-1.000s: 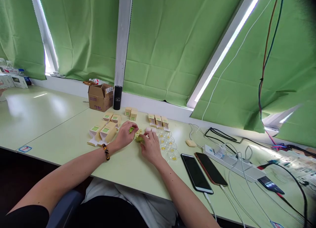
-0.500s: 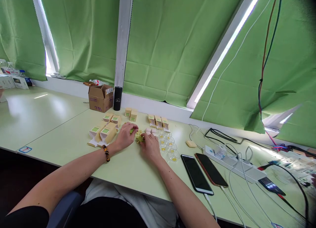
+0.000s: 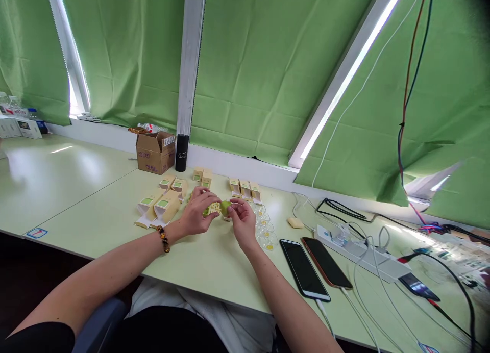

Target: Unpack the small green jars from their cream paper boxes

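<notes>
My right hand (image 3: 244, 223) pinches a small flat green piece (image 3: 225, 207) between thumb and fingers, just above the table. To its left is my left hand (image 3: 199, 211), its thumb and index finger apart in a curve. Those left fingertips are close to the green piece's edge; whether they touch it I cannot make out. Through the gap show small pale yellow pieces (image 3: 215, 207) and some more green, partly hidden by the left hand. Beside my right hand stand clear plastic cups (image 3: 264, 224) with yellow spots, some hidden behind it.
Open yellow cartons (image 3: 167, 206) with green labels lie at left, more small cartons (image 3: 245, 188) at the back. A cardboard box (image 3: 155, 154) and black tumbler (image 3: 181, 153) stand by the wall. Two phones (image 3: 304, 269), a yellow block (image 3: 295, 223) and a power strip (image 3: 358, 253) with cables are at right.
My right hand has moved right and turned, lifting the green piece into clearer view. My left hand has turned over slightly, its fingertips now beside that piece.
</notes>
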The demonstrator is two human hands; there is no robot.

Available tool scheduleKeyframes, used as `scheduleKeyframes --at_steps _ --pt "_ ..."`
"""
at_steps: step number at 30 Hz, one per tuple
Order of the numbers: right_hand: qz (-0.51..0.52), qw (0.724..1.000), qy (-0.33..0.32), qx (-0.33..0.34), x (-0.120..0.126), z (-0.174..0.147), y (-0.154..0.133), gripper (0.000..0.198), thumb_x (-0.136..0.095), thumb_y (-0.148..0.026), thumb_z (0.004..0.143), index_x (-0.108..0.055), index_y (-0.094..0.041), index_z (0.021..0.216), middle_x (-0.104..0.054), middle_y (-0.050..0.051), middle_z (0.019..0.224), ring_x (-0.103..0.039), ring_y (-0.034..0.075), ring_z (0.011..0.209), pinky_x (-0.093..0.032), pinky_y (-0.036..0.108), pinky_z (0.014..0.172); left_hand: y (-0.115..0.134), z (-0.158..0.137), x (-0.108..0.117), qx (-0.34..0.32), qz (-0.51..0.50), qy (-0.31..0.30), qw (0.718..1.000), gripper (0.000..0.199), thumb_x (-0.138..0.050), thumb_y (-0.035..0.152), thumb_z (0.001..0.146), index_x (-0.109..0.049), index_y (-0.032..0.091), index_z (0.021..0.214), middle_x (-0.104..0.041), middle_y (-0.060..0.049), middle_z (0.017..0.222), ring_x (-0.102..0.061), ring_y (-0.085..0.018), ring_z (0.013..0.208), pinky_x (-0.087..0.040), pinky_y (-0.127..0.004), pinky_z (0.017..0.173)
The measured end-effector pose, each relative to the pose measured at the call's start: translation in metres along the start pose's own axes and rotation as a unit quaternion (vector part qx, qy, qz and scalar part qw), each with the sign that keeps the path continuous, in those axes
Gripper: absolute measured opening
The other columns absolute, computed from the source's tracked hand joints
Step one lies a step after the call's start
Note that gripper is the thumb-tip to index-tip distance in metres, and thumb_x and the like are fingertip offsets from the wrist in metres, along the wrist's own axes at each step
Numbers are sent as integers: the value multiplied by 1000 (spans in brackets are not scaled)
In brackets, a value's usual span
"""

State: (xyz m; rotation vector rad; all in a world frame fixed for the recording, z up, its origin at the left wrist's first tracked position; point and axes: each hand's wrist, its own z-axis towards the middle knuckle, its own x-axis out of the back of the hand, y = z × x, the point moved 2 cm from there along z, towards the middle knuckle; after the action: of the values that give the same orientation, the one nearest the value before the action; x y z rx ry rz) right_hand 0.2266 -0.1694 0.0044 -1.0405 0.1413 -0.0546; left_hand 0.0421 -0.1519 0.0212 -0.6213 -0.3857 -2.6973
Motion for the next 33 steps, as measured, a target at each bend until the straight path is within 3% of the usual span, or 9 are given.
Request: scheduleKeyframes --at_steps 6,10,16,21,27,33 --pt "84 995 4 -55 2 0 2 32 -81 -48 81 -71 -22 98 -72 3 87 -65 15 71 -57 32 67 1 -1 -5 -20 9 -27 999 22 -70 21 92 -68 24 114 -72 -8 102 -58 -29 113 -49 -51 104" --pt "87 994 -26 -60 1 0 3 33 -80 -45 80 -74 -23 103 -73 4 92 -66 18 76 -60 36 71 -3 -1 -7 -4 -3 -10 1000 11 -64 20 97 -71 24 104 -74 -7 96 -60 -26 107 -50 -49 102" --pt "-21 998 -47 21 -4 -6 -4 48 -80 -27 73 -71 -28 119 -67 6 109 -63 22 98 -62 36 75 -12 -2 -10 75 -86 70 991 7 -67 25 97 -73 22 100 -70 -7 90 -60 -25 105 -56 -41 88" --pt "-118 989 -37 82 -6 -13 -11 46 -75 -22 79 -67 -30 123 -55 8 133 -60 22 113 -62 36 86 -11 -3 -15 142 -174 49 973 9 -73 28 92 -76 21 97 -66 -8 98 -66 -20 95 -60 -31 74" --pt "-79 994 -49 53 -5 -9 -8 42 -79 -27 80 -64 -27 120 -69 6 118 -69 22 100 -62 40 88 -5 -1 -10 141 -154 37 977 12 -71 25 92 -75 21 103 -65 -9 99 -66 -21 100 -60 -32 76" --pt "-80 994 -62 48 -7 -9 -7 43 -81 -31 80 -64 -28 119 -73 4 108 -71 20 92 -61 40 87 -3 -3 -9 86 -89 39 992 11 -67 21 94 -72 20 104 -69 -9 94 -63 -23 99 -57 -36 78"
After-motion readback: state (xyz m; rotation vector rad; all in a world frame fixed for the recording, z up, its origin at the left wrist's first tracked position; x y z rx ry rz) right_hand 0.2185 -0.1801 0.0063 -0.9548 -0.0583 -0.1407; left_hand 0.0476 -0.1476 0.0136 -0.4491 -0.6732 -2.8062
